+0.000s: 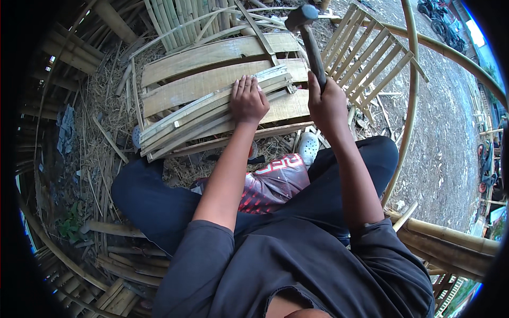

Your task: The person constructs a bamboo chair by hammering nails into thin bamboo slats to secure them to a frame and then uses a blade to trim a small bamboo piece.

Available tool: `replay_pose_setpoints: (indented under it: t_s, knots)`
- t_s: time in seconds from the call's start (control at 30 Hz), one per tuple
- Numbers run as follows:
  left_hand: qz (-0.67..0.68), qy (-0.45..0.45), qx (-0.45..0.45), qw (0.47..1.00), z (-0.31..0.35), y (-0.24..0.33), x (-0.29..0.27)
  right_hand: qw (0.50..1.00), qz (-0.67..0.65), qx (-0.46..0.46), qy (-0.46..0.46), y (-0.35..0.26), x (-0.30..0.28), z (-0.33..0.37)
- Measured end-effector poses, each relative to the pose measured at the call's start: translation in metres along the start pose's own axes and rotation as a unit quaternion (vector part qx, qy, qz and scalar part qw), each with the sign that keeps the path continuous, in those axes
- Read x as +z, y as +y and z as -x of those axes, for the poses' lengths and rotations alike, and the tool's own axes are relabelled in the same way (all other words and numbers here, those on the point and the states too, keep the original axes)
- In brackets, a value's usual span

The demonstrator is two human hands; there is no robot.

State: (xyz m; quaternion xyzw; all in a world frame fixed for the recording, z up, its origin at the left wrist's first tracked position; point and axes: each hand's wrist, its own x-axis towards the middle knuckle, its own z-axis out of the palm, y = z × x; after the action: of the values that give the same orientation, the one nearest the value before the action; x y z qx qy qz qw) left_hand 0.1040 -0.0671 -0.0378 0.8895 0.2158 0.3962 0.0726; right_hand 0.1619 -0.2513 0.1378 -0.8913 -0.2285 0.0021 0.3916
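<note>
My right hand (330, 108) is wrapped round the wooden handle of a hammer (312, 50), which is raised with its dark metal head up. On the left, my left hand (249, 105) lies flat over a stack of pale bamboo slats (185, 121), its fingers stretched across the top. The slats run slantwise over a low wooden plank bench (217, 52), their left ends reaching past its near edge. A small light piece pokes up from the slats left of my hand. The undersides of the slats are hidden.
A slatted bamboo panel (366, 50) leans right of the bench. Upright bamboo strips (177, 24) stand behind it. A curved bamboo pole (412, 106) rises on my right, near thick bamboo poles (450, 241). Straw and offcuts litter the ground; my bent legs flank patterned cloth (275, 183).
</note>
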Motion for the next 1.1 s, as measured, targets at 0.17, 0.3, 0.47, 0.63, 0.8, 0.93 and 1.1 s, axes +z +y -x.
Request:
replay_pose_setpoints:
  t_s: [0.17, 0.3, 0.47, 0.63, 0.8, 0.93, 1.1]
  knots:
    - [0.011, 0.002, 0.014, 1.000, 0.007, 0.005, 0.003, 0.980, 0.128, 0.111, -0.100, 0.063, 0.039, -0.003]
    - [0.018, 0.004, 0.004, 1.000, 0.001, -0.001, 0.002, 1.000, 0.024, -0.006, 0.005, 0.022, -0.006, -0.014]
    - [0.017, 0.004, 0.003, 1.000, 0.000, 0.001, -0.002, 0.998, 0.046, 0.001, -0.036, 0.026, 0.007, -0.009]
    - [0.000, 0.008, 0.023, 1.000, 0.000, 0.003, -0.004, 0.968, 0.119, 0.056, -0.212, 0.059, 0.042, -0.015]
    - [-0.045, -0.123, 0.007, 0.991, -0.010, 0.015, -0.027, 0.981, 0.074, 0.012, -0.180, 0.042, 0.007, -0.041]
    - [-0.047, -0.155, 0.026, 0.987, -0.017, 0.019, -0.036, 0.984, 0.051, 0.039, -0.166, 0.047, -0.020, -0.067]
    - [-0.071, -0.230, 0.040, 0.970, -0.038, 0.015, -0.042, 0.982, -0.016, 0.112, -0.150, 0.082, -0.015, -0.079]
